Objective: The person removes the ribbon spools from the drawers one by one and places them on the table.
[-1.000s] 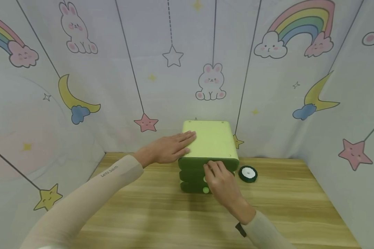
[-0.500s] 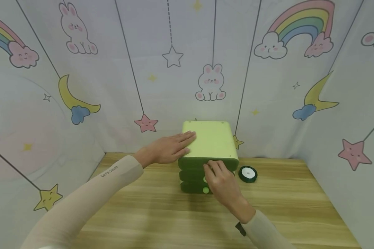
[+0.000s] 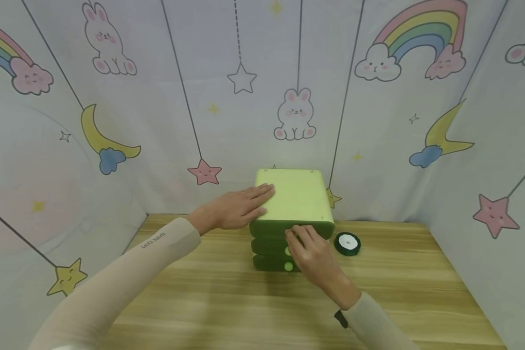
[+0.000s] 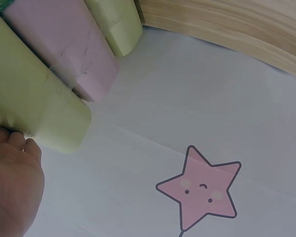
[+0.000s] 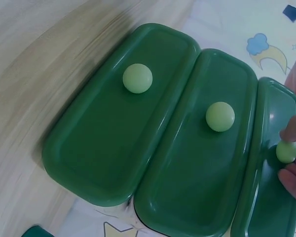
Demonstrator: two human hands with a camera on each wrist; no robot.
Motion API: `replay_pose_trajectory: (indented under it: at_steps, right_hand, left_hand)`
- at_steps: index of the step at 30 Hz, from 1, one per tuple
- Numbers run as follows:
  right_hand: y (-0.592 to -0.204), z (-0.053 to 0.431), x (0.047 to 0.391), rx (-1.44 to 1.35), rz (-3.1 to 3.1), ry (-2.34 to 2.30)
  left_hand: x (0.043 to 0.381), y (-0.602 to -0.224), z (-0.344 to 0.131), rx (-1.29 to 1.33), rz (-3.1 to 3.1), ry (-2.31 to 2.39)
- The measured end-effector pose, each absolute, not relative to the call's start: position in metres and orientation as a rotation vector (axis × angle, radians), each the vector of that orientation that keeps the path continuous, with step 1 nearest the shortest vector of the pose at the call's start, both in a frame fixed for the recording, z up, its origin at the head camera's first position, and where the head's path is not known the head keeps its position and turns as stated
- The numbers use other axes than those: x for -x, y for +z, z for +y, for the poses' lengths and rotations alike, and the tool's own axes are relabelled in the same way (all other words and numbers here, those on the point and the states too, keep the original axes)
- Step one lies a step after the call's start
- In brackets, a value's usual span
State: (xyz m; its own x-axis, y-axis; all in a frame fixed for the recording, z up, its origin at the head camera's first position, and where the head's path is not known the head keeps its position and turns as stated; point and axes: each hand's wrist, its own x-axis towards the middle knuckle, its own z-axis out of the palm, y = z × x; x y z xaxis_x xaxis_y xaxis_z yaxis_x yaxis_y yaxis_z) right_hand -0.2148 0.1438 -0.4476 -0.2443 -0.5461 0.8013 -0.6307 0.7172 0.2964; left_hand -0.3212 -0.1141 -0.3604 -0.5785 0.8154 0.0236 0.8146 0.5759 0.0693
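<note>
Cabinet (image 3: 295,197) stands at five o'clock from head-view centre. Left hand (image 3: 240,208) rests, fingers straight, on its nine-o'clock side. Right hand (image 3: 313,253) pinches the knob (image 5: 286,152) on the top drawer (image 3: 267,230). Advised: brace firmly; work the knob level, untwisted.

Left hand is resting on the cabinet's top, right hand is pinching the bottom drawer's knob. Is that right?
Wrong drawer: the right hand pinches the knob of the top drawer, as the right wrist view shows. The left hand does rest on the cabinet's top.
</note>
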Motion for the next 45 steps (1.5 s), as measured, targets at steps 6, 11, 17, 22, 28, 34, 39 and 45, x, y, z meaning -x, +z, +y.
replay_pose_trajectory:
  at_steps: [6, 11, 17, 22, 28, 34, 39, 45]
  right_hand:
    - [-0.449, 0.145, 0.212, -0.933, -1.851, 0.124]
    - [-0.454, 0.145, 0.208, -0.959, -1.776, 0.117]
    - [-0.466, 0.147, 0.205, -0.978, -1.813, 0.110]
    - [-0.478, 0.146, 0.207, -1.007, -1.857, 0.087]
    - [-0.486, 0.144, 0.212, -0.973, -1.926, 0.035]
    - [-0.493, 0.143, 0.215, -0.938, -1.966, -0.020]
    - [-0.498, 0.142, 0.218, -0.932, -1.963, -0.044]
    - [-0.499, 0.139, 0.217, -0.934, -1.980, -0.044]
  left_hand:
    - [0.322, -0.362, -0.114, -1.448, 2.776, 0.114]
    - [0.322, -0.361, -0.114, -1.447, 2.780, 0.122]
    - [0.322, -0.361, -0.115, -1.439, 2.783, 0.112]
    - [0.324, -0.360, -0.115, -1.444, 2.782, 0.097]
    - [0.325, -0.358, -0.115, -1.440, 2.785, 0.095]
    - [0.326, -0.357, -0.116, -1.453, 2.770, 0.109]
    - [0.325, -0.356, -0.117, -1.456, 2.765, 0.119]
    - [0.324, -0.355, -0.119, -1.449, 2.760, 0.119]
